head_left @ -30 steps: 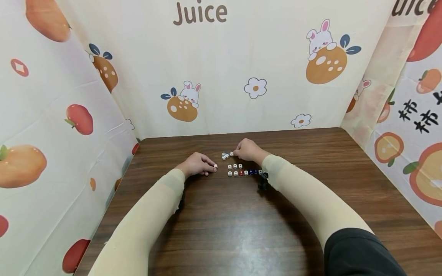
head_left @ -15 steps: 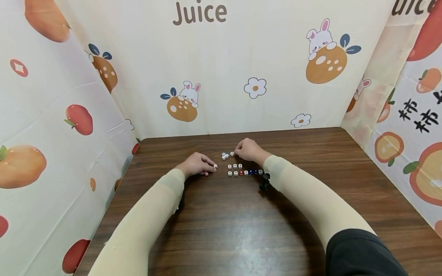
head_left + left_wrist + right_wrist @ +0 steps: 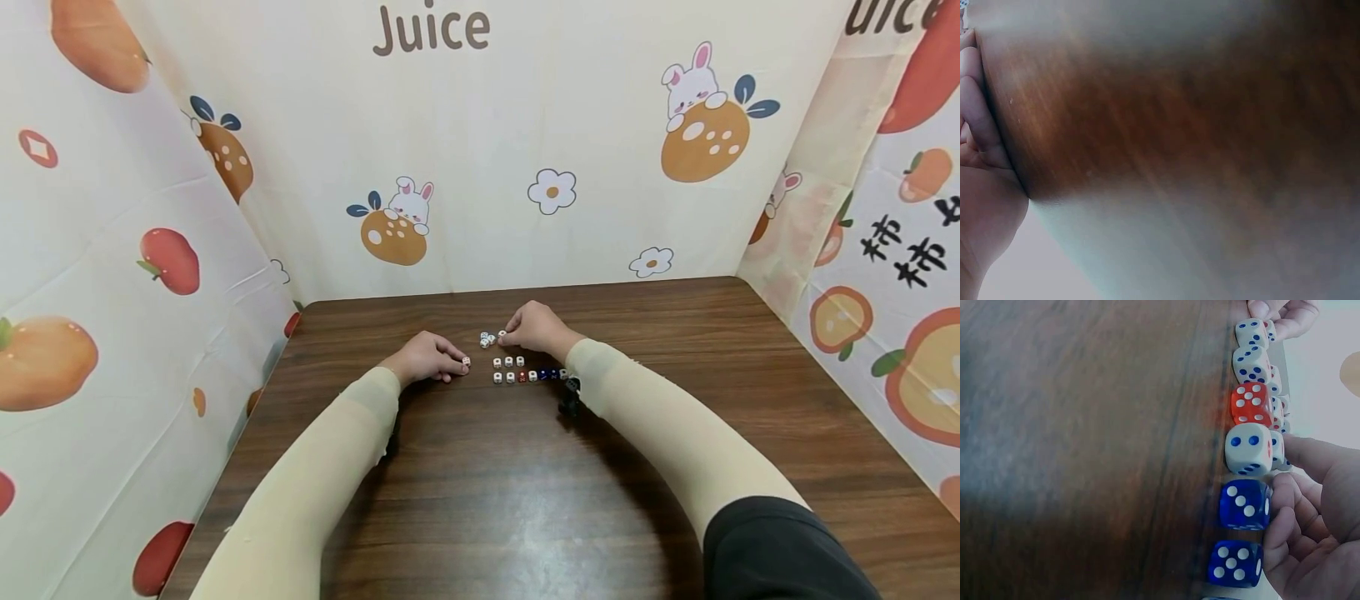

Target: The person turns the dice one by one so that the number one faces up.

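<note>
My left hand [image 3: 426, 358] rests low over the table and pinches a white die [image 3: 467, 362] in its fingertips, left of the dice rows. Farther back, my right hand [image 3: 540, 327] has thumb and finger on another white die [image 3: 502, 334], beside a small cluster of white dice [image 3: 484, 339]. In the right wrist view that grip is partly hidden behind the front row, where a red die [image 3: 1251, 403] and blue dice [image 3: 1244, 504] stand among white ones. A second row of white dice [image 3: 509, 362] lies behind it. The left wrist view shows only curled fingers [image 3: 975, 112] at its edge.
The brown wooden table [image 3: 450, 492] runs back to a fruit-patterned cloth wall [image 3: 480, 125], with more printed cloth at both sides. A small black device [image 3: 570, 398] hangs under the right wrist, close to the front row's right end.
My right hand's fingertips have moved slightly left and closed in on the white die beside the cluster. The left hand stays put with its die.
</note>
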`<action>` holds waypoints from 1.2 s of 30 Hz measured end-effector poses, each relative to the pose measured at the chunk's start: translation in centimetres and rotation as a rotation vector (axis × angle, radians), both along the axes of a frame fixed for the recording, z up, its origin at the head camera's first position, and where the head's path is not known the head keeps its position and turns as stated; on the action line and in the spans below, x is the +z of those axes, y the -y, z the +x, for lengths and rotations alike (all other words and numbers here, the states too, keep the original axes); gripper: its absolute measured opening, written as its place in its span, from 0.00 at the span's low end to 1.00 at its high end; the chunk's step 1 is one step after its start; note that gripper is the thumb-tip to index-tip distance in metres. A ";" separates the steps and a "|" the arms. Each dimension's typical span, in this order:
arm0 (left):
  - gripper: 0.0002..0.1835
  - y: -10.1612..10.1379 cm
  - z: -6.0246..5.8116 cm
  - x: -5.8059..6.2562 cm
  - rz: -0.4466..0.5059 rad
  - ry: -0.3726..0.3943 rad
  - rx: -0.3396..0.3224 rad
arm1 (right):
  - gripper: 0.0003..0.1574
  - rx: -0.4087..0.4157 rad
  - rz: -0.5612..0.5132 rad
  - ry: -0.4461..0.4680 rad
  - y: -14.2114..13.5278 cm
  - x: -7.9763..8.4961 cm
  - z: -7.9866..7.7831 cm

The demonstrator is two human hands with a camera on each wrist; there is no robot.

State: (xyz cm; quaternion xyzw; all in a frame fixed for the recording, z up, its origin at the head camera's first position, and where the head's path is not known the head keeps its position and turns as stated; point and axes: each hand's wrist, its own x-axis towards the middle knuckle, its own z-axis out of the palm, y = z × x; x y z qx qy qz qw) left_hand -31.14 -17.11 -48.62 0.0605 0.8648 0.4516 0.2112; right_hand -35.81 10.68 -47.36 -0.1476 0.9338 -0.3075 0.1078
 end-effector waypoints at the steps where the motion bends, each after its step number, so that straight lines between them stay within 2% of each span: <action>1: 0.10 0.0 0.0 0.0 0.000 0.000 0.000 | 0.15 -0.005 0.005 -0.001 0.1 0.0 0.0; 6: 0.10 0.0 0.0 0.0 0.004 -0.004 -0.001 | 0.12 -0.010 0.021 -0.010 0.3 0.2 0.2; 25: 0.12 -0.1 0.3 0.6 0.033 0.002 0.005 | 0.11 0.005 0.038 -0.030 0.1 -0.1 0.1; 36: 0.12 0.1 0.3 0.4 0.027 0.000 -0.004 | 0.11 0.020 -0.045 0.035 -1.8 0.0 0.2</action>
